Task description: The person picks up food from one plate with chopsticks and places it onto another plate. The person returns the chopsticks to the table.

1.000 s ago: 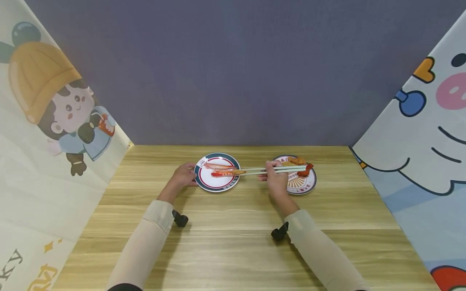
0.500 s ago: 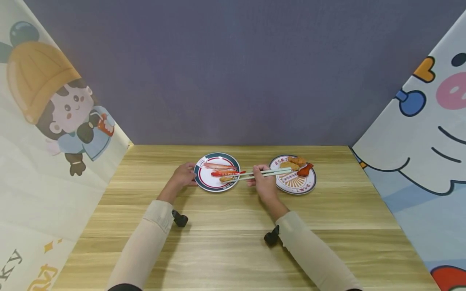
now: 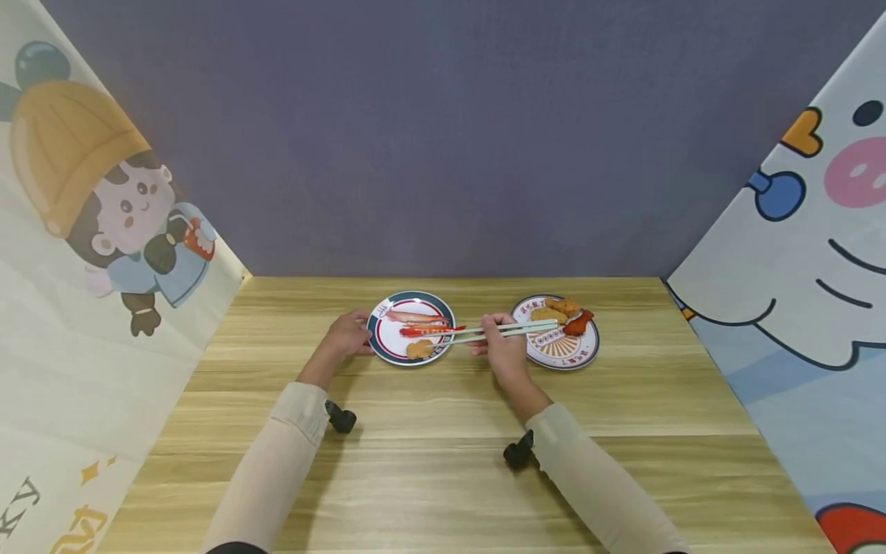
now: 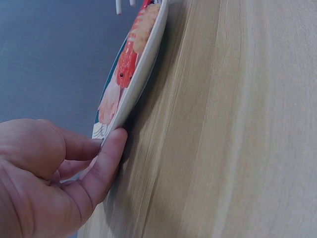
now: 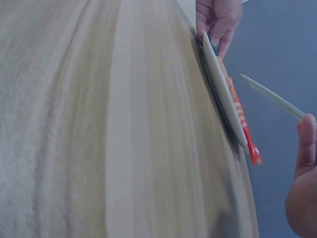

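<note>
My left hand (image 3: 348, 336) pinches the near-left rim of a green-banded white plate (image 3: 389, 348), thumb and fingers on its edge in the left wrist view. On this plate lie a red shrimp (image 3: 420, 331), a pale pink piece of food (image 3: 414, 316) and a golden fried piece (image 3: 419, 349) near the front rim. Above the plate's right side, my right hand (image 3: 507, 352) holds a pair of light green chopsticks (image 3: 529, 328). Their tips (image 4: 119, 7) hang apart from the food in the left wrist view, with nothing between them.
To the right stands a second patterned plate (image 3: 562, 360), bearing golden fried pieces (image 3: 548, 315) and a reddish-brown drumstick (image 3: 577, 323). The wooden table (image 3: 443, 462) meets a grey-blue panel (image 3: 443, 154) behind both plates. Cartoon-printed panels (image 3: 768, 292) flank the sides.
The right hand has moved left with the chopsticks. The golden fried piece, earlier between their tips, has come down onto the left plate and been let go. The left hand stays at the rim.
</note>
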A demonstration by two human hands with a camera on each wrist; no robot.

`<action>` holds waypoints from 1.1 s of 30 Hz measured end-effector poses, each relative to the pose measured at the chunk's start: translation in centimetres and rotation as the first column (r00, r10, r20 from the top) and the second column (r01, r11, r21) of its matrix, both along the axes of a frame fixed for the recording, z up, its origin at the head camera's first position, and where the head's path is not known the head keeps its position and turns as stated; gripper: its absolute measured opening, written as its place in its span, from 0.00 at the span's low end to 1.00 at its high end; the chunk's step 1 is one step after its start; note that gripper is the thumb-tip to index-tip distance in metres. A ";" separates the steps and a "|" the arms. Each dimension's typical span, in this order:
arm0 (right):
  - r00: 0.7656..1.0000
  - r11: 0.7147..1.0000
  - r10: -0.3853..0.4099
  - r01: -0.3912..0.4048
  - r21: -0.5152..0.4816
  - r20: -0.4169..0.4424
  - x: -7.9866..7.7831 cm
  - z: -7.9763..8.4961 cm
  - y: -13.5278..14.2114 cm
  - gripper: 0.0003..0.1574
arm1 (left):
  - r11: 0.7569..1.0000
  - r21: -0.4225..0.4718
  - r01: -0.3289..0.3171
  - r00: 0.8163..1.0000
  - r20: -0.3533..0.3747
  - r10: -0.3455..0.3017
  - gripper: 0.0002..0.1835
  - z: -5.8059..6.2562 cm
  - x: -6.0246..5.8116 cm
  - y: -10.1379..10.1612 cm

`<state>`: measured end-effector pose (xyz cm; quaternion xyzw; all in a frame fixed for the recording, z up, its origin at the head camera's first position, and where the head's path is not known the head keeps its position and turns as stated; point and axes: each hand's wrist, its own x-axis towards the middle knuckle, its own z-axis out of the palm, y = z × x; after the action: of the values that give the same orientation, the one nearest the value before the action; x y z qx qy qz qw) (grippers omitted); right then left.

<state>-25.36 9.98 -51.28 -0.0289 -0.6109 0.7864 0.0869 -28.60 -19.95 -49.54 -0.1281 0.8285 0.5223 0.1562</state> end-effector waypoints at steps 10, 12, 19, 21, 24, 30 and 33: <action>0.999 0.998 -0.036 0.036 0.042 -0.007 -0.2 1.4 2.1 0.13 | 1.000 0.003 0.000 1.000 0.001 0.000 0.28 0.1 -0.1 0.0; 0.999 0.998 -0.043 0.043 0.049 -0.011 -0.3 1.7 2.9 0.13 | 1.000 0.000 0.004 1.000 0.000 -0.004 0.27 0.2 0.0 0.0; 0.996 0.996 -0.077 0.079 0.051 -0.040 -1.1 2.5 5.9 0.12 | 1.000 -0.001 0.004 1.000 -0.007 -0.004 0.27 0.2 0.1 0.0; 0.995 0.995 -0.091 0.093 0.046 -0.038 -1.3 2.6 6.9 0.12 | 1.000 -0.003 0.003 1.000 -0.003 -0.003 0.27 0.2 0.0 0.0; 0.992 0.990 -0.124 0.126 0.066 -0.034 -1.5 2.8 8.2 0.12 | 1.000 -0.008 0.003 1.000 0.004 -0.003 0.27 0.2 0.0 0.0; 0.982 0.978 -0.185 0.188 0.089 -0.046 -1.7 3.1 10.7 0.12 | 1.000 0.000 -0.002 1.000 -0.002 0.002 0.27 0.0 -0.1 0.0; 0.975 0.973 -0.213 0.217 0.081 -0.057 -1.9 3.0 12.0 0.11 | 1.000 0.008 -0.004 1.000 -0.004 0.004 0.28 0.0 -0.1 0.0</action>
<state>-27.21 21.93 -48.25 -0.0721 -0.6353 0.7457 0.1876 -28.69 -19.96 -49.59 -0.1280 0.8266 0.5260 0.1541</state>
